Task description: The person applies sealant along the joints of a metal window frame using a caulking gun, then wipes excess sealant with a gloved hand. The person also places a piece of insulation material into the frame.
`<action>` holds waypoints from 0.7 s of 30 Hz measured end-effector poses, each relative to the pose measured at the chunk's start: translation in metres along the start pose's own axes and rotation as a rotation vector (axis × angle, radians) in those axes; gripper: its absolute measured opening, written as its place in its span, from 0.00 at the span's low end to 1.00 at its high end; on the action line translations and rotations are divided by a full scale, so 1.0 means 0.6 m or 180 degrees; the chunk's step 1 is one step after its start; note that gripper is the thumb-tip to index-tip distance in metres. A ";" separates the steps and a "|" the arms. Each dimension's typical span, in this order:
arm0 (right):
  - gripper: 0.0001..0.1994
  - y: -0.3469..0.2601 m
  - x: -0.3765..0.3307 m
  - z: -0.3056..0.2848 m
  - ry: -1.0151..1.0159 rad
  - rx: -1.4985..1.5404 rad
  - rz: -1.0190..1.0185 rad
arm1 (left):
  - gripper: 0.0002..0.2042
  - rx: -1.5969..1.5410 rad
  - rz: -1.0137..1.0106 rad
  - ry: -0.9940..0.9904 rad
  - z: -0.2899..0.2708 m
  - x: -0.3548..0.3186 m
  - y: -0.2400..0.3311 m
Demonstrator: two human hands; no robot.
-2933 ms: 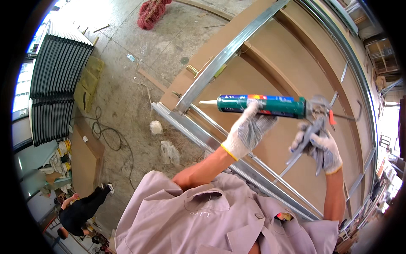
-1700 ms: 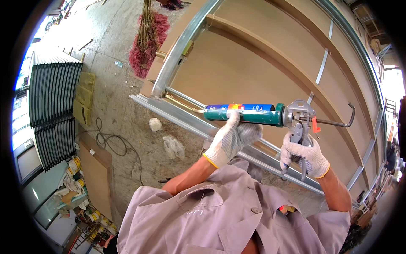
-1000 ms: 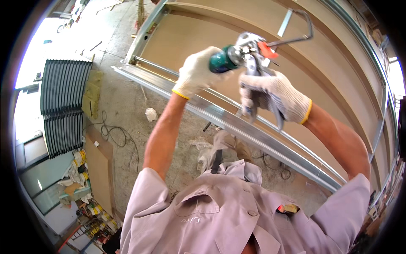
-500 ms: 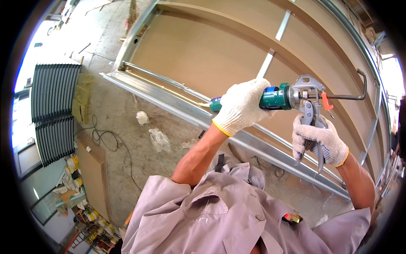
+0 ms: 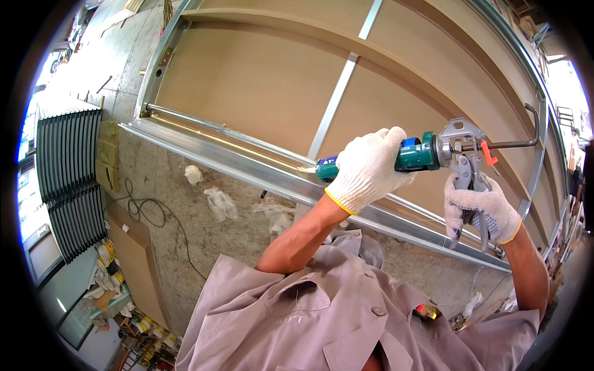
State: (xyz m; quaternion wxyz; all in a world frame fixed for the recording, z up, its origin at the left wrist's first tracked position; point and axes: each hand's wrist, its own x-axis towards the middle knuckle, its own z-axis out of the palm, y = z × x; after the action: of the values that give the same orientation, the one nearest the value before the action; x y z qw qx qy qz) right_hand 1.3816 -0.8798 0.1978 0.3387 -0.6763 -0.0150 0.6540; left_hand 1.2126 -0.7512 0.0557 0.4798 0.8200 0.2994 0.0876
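Leftmost, at nine o'clock from the middle of the view, stands a dark ribbed stack (image 5: 71, 179), with a brown board (image 5: 137, 250) lower down at eight o'clock and a crumpled clear bag (image 5: 221, 204) on the floor, nearer in. A pale strip (image 5: 210, 136) runs beside the metal rail (image 5: 247, 175) from the frame's corner at ten o'clock inward to the nozzle (image 5: 305, 169), which sits almost at the middle. Compared with half a second ago, the nozzle is farther from that corner and the strip between them looks longer; I take this as material being laid along the rail while the gun travels, with more of the edge now covered. Toward three o'clock, the gloved left hand (image 5: 371, 167) is closed around the barrel of the caulking gun (image 5: 421, 156), its back turned up. Farther along, just below three o'clock, the gloved right hand (image 5: 482, 207) has its fingers wrapped around the trigger and grip, whose lower ends stand apart; how hard it squeezes I cannot tell. Above that hand, the bent rod (image 5: 510, 143) sticks out behind the gun, hooking up toward two o'clock.
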 end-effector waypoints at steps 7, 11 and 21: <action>0.09 0.042 0.021 -0.104 -0.0316 -0.0387 -0.0088 | 0.22 0.0126 -0.0020 0.0435 0.100 -0.001 0.022; 0.09 0.089 0.044 -0.185 -0.0424 -0.0450 0.0005 | 0.22 0.0117 -0.0128 0.0611 0.187 -0.002 0.036; 0.11 0.147 -0.035 -0.352 -0.0392 -0.0780 -0.0122 | 0.31 -0.0049 -0.0269 0.0252 0.360 -0.010 0.143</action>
State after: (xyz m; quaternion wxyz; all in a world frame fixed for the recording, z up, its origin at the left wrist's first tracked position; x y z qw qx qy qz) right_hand 1.5304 -1.0505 0.1561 0.2645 -0.6707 -0.1285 0.6809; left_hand 1.3359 -0.9442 0.0150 0.4772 0.7988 0.3518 0.1019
